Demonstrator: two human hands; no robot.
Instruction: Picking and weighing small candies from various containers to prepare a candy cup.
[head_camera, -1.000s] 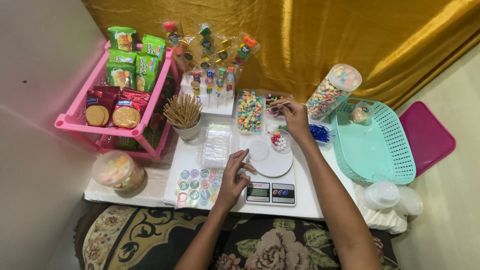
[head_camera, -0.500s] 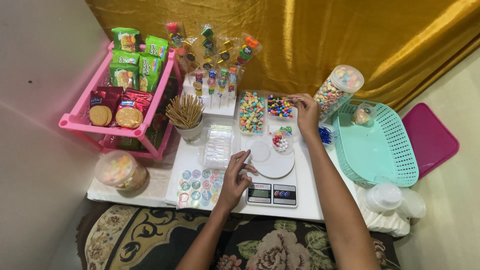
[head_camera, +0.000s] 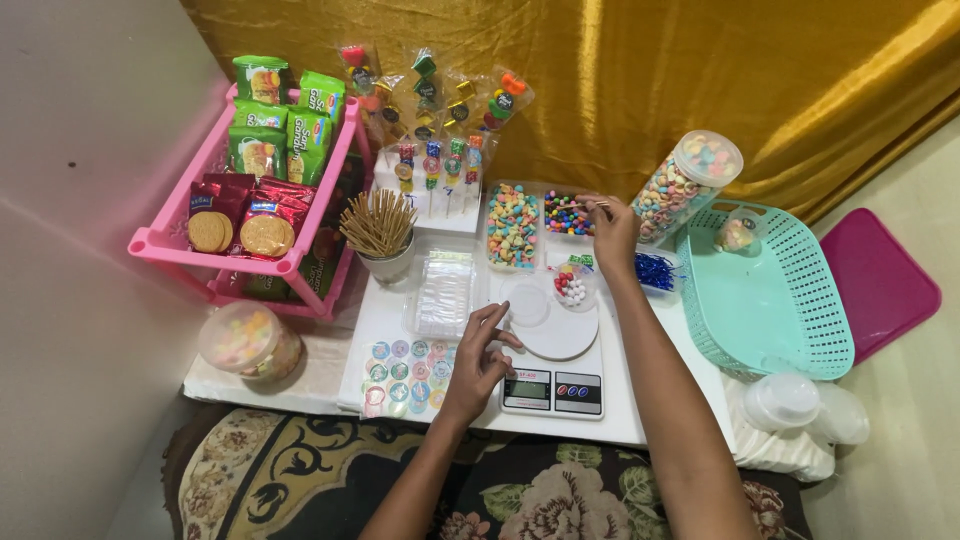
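Observation:
My right hand (head_camera: 612, 232) reaches over a clear tray of small bright candies (head_camera: 567, 214) and pinches a thin spoon or stick above it. My left hand (head_camera: 480, 362) rests by the kitchen scale (head_camera: 552, 390), fingers loosely curled near the round white plate (head_camera: 555, 333) on it, holding nothing I can see. A small clear cup (head_camera: 573, 287) with a few red and white candies stands on the plate, beside a clear lid (head_camera: 526, 300). A second tray of pastel candies (head_camera: 512, 225) lies to the left.
A pink rack (head_camera: 235, 250) of snack packets stands at left, with a cup of wooden sticks (head_camera: 381, 226), a sticker sheet (head_camera: 408, 364) and stacked clear bags (head_camera: 444, 291). Wrapped lollipops (head_camera: 432, 130) stand behind. A tall candy jar (head_camera: 684, 187), teal basket (head_camera: 765, 300) and empty cups (head_camera: 790, 403) sit at right.
My right hand has shifted slightly right over the bright candy tray, tool still pinched. My left hand stays by the scale.

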